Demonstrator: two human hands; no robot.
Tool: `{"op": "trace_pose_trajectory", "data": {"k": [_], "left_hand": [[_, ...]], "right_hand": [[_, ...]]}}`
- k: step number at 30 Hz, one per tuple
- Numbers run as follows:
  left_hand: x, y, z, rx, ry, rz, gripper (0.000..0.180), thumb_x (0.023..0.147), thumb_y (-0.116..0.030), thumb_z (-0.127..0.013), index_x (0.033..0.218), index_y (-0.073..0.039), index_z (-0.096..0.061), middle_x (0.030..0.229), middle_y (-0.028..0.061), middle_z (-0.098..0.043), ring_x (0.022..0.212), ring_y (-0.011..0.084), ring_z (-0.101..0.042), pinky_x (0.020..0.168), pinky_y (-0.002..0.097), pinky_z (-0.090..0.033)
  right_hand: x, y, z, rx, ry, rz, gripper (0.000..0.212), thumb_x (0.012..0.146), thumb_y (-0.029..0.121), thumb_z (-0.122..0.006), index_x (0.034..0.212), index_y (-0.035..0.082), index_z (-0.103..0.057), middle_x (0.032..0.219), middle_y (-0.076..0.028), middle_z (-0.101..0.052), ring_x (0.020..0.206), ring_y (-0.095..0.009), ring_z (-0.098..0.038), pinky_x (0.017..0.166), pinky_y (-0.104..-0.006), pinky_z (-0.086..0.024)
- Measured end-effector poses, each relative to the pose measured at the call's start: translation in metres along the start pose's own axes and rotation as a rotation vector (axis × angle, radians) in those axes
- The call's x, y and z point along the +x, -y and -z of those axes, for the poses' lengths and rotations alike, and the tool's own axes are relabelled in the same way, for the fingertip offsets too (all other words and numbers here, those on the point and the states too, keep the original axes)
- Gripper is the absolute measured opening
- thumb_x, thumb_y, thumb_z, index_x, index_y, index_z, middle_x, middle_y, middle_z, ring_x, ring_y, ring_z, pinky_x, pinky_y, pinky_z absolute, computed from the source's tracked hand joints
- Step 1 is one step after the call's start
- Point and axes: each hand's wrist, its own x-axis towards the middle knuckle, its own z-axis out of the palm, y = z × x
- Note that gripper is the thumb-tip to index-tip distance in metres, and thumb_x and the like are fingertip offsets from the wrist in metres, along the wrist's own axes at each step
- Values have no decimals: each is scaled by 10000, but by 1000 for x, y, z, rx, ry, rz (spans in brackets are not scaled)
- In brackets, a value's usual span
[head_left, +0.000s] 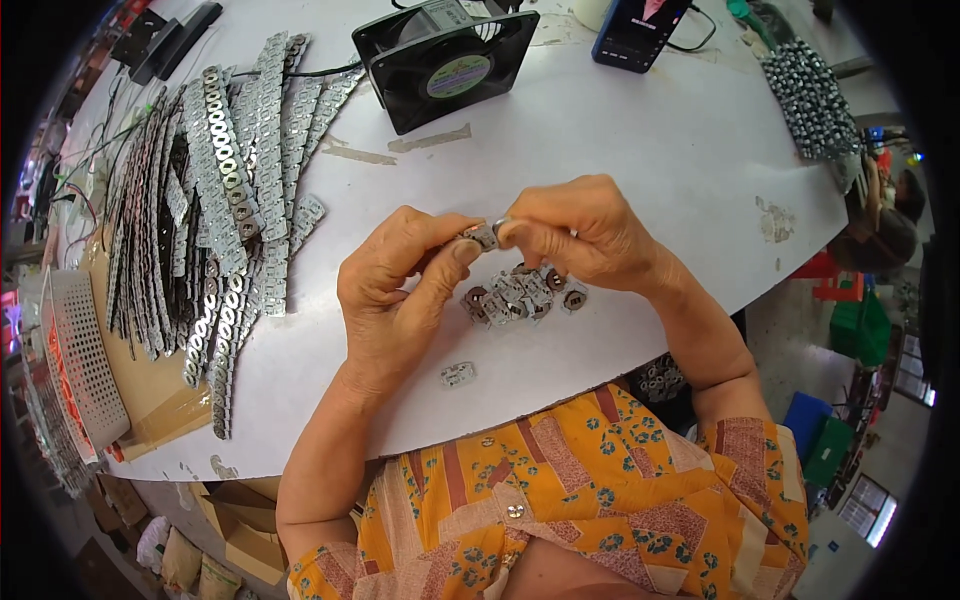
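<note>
My left hand [402,278] pinches a small grey metal part [483,237] between thumb and fingers above the table. Right up against it, my right hand [585,235] has its thumb and forefinger closed at the part's right end, where a bit of shiny metal shows; what exactly they grip is partly hidden. Below the hands lies a small pile of metal parts [515,297], some flat and grey, others round and brownish. One loose flat metal piece [458,374] rests closer to my body, apart from the pile.
Many long metal strips [270,180] are heaped at the left, beside a white perforated basket [85,350]. A black fan [445,75] stands at the back, with a phone [635,35] to its right. A bundle of small metal pieces [810,100] sits at the far right edge.
</note>
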Motion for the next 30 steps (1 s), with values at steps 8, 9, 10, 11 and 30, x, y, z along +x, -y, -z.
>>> {"op": "trace_pose_trajectory", "data": {"k": [8,9,10,11,30], "left_hand": [[0,-11,-2,-313,-14,292,94,949,-36,-747,1024,21,-755,810,31,-680,663,71,-645,508,201,-495],[0,-11,-2,-377,-44,390,81,954,-44,-747,991,28,-749,818,52,-705,658,81,-667,500,202,-516],[-1,-11,0,-377,-47,390,81,954,-44,-747,991,28,-749,818,52,-705,658,81,-667,500,202,-516],[-3,-10,4,-324,-10,375,85,957,-55,-747,975,28,-740,823,73,-720,645,94,-676,497,213,-527],[-4,4,-10,155,-204,-297,163,848,118,-719,979,30,-678,795,100,-675,643,143,-676,560,264,-527]], "right_hand": [[0,-2,-10,68,52,-62,256,1039,209,-659,886,4,-672,631,-31,-638,465,-96,-550,444,-251,-437],[0,-6,-12,47,39,5,263,1038,213,-662,879,3,-658,632,-27,-632,461,-94,-544,441,-254,-431],[0,-8,-13,27,28,74,271,1036,217,-666,872,1,-644,633,-24,-625,458,-92,-538,437,-258,-424],[-1,-6,-13,29,30,75,271,1036,217,-666,872,1,-644,633,-24,-625,458,-92,-538,437,-258,-424],[1,14,-28,490,-59,-433,330,1112,268,-526,880,46,-604,645,30,-554,496,-16,-460,434,-193,-369]]}}
